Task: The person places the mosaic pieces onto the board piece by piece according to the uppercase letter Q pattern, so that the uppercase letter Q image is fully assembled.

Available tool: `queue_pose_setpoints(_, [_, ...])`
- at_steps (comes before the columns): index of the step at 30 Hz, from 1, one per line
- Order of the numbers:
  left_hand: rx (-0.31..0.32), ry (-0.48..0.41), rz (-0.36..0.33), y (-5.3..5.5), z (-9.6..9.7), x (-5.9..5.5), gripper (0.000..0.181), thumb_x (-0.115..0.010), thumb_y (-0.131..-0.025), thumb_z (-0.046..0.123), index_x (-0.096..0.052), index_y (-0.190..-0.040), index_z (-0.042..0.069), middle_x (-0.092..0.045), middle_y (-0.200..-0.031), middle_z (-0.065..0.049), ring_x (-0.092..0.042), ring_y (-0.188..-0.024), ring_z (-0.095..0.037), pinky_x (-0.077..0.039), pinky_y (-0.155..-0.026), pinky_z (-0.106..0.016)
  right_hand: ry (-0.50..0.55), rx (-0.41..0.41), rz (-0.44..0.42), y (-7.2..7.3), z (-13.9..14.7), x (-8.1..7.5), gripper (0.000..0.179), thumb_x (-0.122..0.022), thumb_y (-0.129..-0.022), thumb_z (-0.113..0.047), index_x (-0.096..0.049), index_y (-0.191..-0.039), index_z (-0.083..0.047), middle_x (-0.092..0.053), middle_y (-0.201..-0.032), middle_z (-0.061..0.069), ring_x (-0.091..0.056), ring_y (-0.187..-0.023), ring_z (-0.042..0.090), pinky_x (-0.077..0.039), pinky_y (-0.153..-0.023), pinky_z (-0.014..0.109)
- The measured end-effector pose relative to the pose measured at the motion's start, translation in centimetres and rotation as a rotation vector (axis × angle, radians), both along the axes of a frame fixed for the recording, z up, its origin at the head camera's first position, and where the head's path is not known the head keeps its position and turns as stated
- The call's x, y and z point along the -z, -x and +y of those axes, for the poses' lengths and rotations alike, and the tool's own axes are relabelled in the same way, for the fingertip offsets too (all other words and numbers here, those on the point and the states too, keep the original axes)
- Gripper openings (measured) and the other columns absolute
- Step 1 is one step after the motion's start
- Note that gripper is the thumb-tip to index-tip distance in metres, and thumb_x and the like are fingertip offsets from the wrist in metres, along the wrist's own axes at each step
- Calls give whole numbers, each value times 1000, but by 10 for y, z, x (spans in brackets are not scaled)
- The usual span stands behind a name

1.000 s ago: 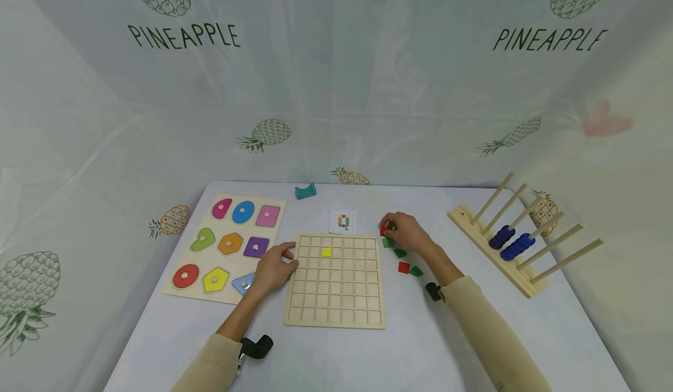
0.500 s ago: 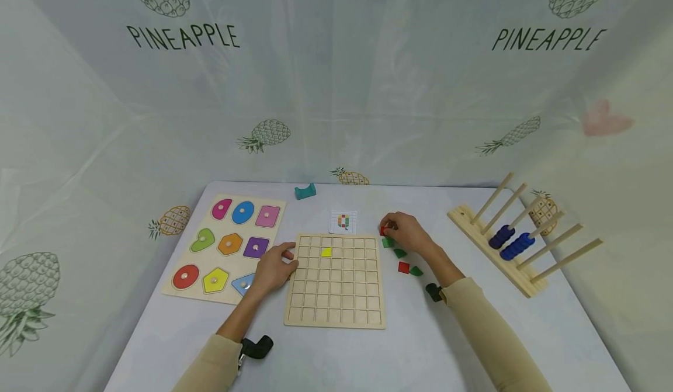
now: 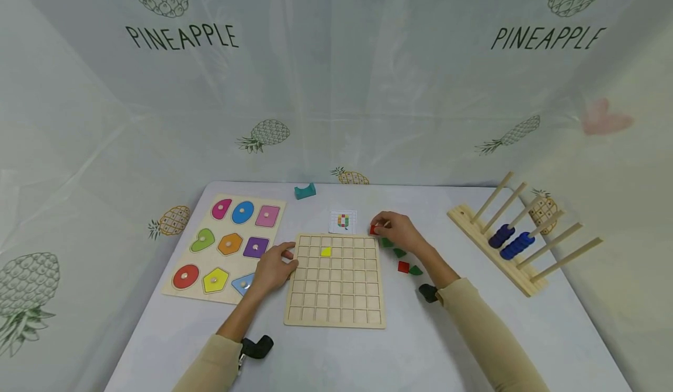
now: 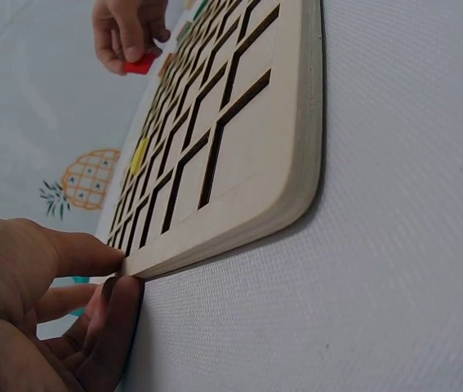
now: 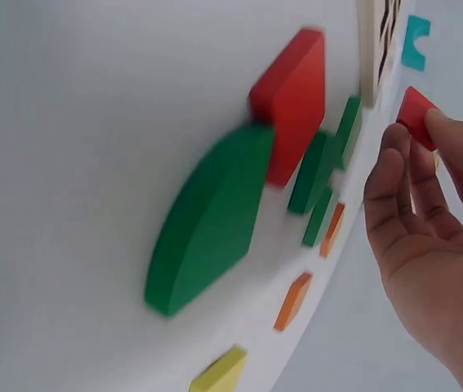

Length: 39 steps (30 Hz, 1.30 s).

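Note:
My right hand (image 3: 399,231) pinches a small red square tile (image 5: 416,118) between thumb and fingertips, raised just off the far right corner of a wooden grid board (image 3: 336,298). In the left wrist view the red tile shows beyond the board. A yellow tile (image 3: 326,252) lies in one cell of the second row. At the board's left edge, my left hand (image 3: 276,268) holds the rim between thumb and finger. Beneath the right hand lie several green tiles (image 5: 215,212), another red tile (image 3: 403,267), and orange tiles (image 5: 293,300).
A card with a coloured tile pattern (image 3: 343,222) lies behind the board. On the left is a shape puzzle (image 3: 215,298) with knobbed pieces. A wooden peg rack (image 3: 496,252) with blue beads stands at right. A teal block (image 3: 305,191) sits at the back.
My right hand has lifted the red square tile and carried it slightly left toward the board. My left hand has stayed at the board's edge.

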State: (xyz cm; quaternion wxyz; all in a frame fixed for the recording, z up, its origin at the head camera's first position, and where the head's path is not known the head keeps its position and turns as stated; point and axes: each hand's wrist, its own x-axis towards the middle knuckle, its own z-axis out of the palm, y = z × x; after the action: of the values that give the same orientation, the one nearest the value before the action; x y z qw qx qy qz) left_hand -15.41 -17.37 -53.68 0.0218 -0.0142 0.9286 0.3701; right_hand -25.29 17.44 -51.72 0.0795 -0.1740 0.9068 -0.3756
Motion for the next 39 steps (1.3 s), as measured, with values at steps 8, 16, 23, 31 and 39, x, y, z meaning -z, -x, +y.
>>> queue_pose_setpoints(8, [-1, -1, 2, 0, -1, 0, 50, -74, -85, 15, -63, -133, 5, -66, -94, -4, -53, -70, -13, -42, -63, -30, 51, -80, -9, -7, -21, -1, 11, -65, -98, -18, -71, -107, -16, -66, -97, 1, -64, -86, 18, -51, -72, 33])
queue_pose_setpoints(16, [-6, -1, -3, 0, -1, 0, 50, -74, -85, 14, -63, -134, 5, -66, -95, -4, -54, -71, -14, -42, -64, -30, 62, -137, -69, -16, -44, -6, 11, -65, -98, -17, -72, -106, -17, -66, -96, 0, -64, -84, 16, -51, -74, 32])
queue_pose_setpoints(23, [-4, -10, -3, 0, -1, -2, 51, -74, -85, 14, -63, -134, 5, -66, -95, -5, -53, -69, -13, -41, -62, -30, 44, -203, -80, -18, -62, -6, 11, -66, -97, -17, -72, -106, -17, -65, -93, -3, -63, -83, 14, -51, -76, 31])
queue_pose_setpoints(31, [-2, -7, -7, 0, 0, -2, 51, -74, -86, 15, -63, -134, 5, -66, -95, -4, -54, -70, -14, -42, -63, -30, 46, -238, -103, -20, -74, -4, 11, -67, -96, -15, -73, -105, -17, -65, -91, -4, -61, -78, 11, -50, -72, 29])
queue_pose_setpoints(39, [-2, -17, -15, 0, 0, -1, 50, -74, -86, 15, -63, -135, 5, -67, -95, -5, -54, -67, -13, -42, -62, -29, -5, -245, -86, -23, -82, -5, 6, -69, -95, -14, -72, -99, -17, -66, -87, -6, -60, -78, 11, -50, -73, 30])
